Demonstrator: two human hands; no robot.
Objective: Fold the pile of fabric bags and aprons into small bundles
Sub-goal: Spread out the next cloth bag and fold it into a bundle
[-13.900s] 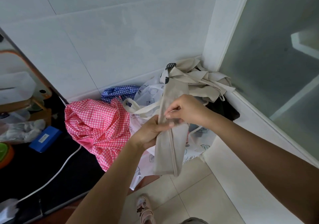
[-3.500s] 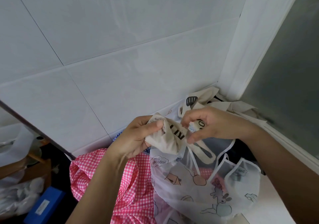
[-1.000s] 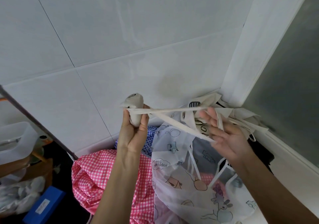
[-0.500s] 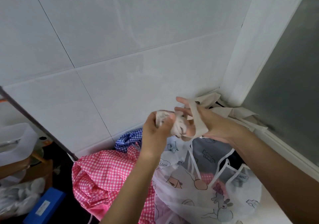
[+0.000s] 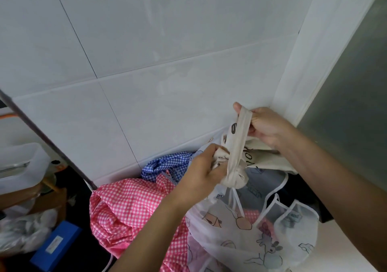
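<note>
- Over the pile (image 5: 146,213) at the foot of the wall (image 5: 167,62): grips the rolled bag (image 5: 236,177) in the left hand (image 5: 201,167), fingers curled tight round its left end.
- With the right hand (image 5: 266,127), pinches the strap (image 5: 238,142) between thumb and curled fingers and draws it up toward the wall.
- A second ago had that strap stretched out sideways between the two hands, with the bag held higher; half a second ago had both hands brought close together.
- Now has the strap wound round the bag's middle and pulled taut, and the bag lower, just above the printed apron (image 5: 240,240).
- Means binding is under way, likely the last step for this bag.
- Probably calls for one more turn, or a tuck of the strap's end, to lock the bundle.
- Could come loose if tension drops before that tuck.
- Leaves most of the task undone: pink apron (image 5: 129,209), blue cloth (image 5: 165,165), printed apron and beige bags (image 5: 263,156) lying loose and unfolded underneath.
</note>
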